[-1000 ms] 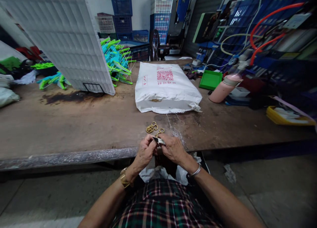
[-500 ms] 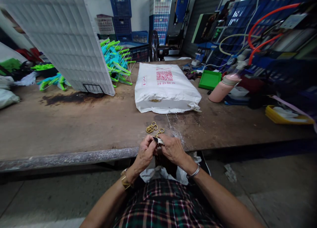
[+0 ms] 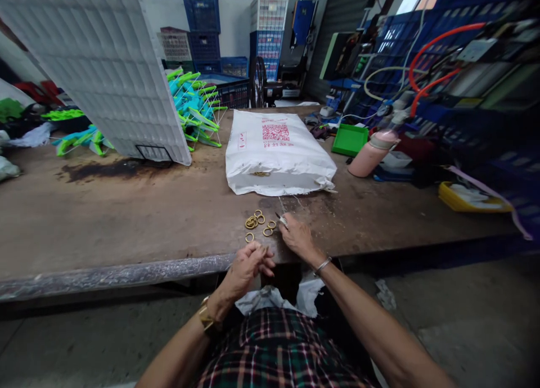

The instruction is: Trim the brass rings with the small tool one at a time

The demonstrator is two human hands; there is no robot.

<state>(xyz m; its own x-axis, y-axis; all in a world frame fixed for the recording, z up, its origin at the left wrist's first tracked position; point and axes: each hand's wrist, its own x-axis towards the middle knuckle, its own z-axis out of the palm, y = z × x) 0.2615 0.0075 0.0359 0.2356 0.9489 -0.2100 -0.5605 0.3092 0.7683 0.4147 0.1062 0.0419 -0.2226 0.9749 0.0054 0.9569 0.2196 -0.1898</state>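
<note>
At our desk (image 3: 126,225), our right hand (image 3: 298,236) grips a small, dark-tipped tool (image 3: 283,221), best angled away from our left hand (image 3: 244,270), whose narrow grip may hold something; we cannot tell. Gold-coloured rings (image 3: 251,223) lie just beyond.

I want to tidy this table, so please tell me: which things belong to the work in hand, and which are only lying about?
In use, it seems:
small pale tool with dark tip, in the right hand
loose gold-coloured metal rings
white sack with red print, gold-coloured pieces at its opening

Apparently lying about:
pink cylindrical bottle
green rectangular tray
shallow yellow tray
</note>
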